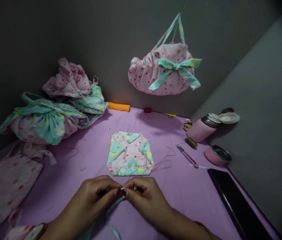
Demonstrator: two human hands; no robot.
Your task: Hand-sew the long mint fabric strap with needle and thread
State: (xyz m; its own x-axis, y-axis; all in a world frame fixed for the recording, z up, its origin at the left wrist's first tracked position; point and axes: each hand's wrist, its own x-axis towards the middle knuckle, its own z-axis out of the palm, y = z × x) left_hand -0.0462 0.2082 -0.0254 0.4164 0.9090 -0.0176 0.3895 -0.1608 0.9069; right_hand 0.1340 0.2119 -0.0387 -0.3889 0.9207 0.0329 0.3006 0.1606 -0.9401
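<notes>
My left hand (99,193) and my right hand (144,195) meet low in the middle of the head view. Both pinch a narrow green fabric strip (111,227) between thumb and fingertips, and its tail trails down toward the bottom edge. Just beyond my fingertips lies a flat fabric piece (132,153), pink dotted in the centre with green floral flaps folded in at its corners. Loose dark thread (164,163) curls out from its right side. My curled fingers partly hide the pinched end of the strip.
Pink and green cloth bags (51,123) are piled at left, beside dotted fabric (6,186). A bag with a bow (170,71) hangs on the wall. At right are thread snips (187,156), a thread spool (191,142), a pink bottle (200,128), its cup (217,155) and a black phone (235,203).
</notes>
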